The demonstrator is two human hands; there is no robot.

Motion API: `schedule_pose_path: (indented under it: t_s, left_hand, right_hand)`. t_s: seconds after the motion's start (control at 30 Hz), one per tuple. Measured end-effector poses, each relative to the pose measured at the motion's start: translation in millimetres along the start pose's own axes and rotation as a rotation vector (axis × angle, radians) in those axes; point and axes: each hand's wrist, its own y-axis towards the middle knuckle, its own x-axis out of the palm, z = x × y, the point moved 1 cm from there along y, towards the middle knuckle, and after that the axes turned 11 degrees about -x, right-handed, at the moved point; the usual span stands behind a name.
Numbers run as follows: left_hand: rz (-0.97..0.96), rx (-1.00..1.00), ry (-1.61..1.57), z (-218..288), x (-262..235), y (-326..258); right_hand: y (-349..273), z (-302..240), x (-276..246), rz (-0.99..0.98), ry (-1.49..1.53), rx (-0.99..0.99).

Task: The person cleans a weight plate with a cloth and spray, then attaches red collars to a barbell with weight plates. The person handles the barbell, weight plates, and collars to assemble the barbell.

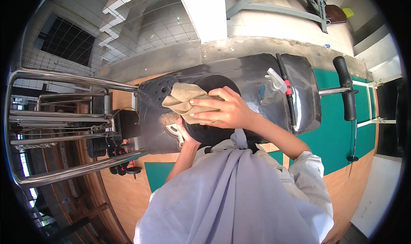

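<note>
A black padded bench (246,68) stretches in front of me. My right hand (229,109) is closed on a folded beige cloth (182,100), fingers spread over its top. Below it my left hand (187,135) grips a brush (173,130) with a pale handle and light-brown bristles. Under the hands lies a large black weight plate (218,83), partly hidden by the cloth and the right hand. A smaller black weight plate (162,90) with holes rests on the bench, beyond the cloth to the left.
A clear spray bottle (267,92) with a white trigger lies on the bench. Right of it, a black bar (286,81) with a red band crosses the padding. Chrome rails (77,77) stand at the left, near small dumbbells (122,162). Padded rollers (344,87) sit beyond the right end.
</note>
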Motion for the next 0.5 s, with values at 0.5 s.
schedule_pose_path:
  t_s: [0.5]
  left_hand:
    - [-0.136,-0.042,0.154,-5,-6,-4]
  right_hand:
    - [1,10,-1,0.054,0.010,0.239]
